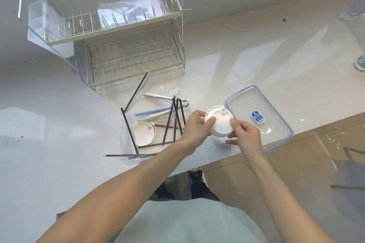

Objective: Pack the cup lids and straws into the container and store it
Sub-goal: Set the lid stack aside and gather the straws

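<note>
Both hands grip one white lid [219, 122] above the counter [59, 124] — the left hand [194, 126] pinching its near-left rim, the right hand [245, 136] its right edge. Just right of them lies the clear container [276, 124]. Left of the hands, black straws [171, 120] lie scattered around another lid [144, 131] — a dish rack [118, 45] stands beyond.

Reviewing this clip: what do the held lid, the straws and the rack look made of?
Lid: white plastic, matte, moulded rim and spout. Straws: black, thin and rigid, probably plastic; some seem wrapped in clear film. Rack: metal wire, shiny, with pale trays, likely plastic.
</note>
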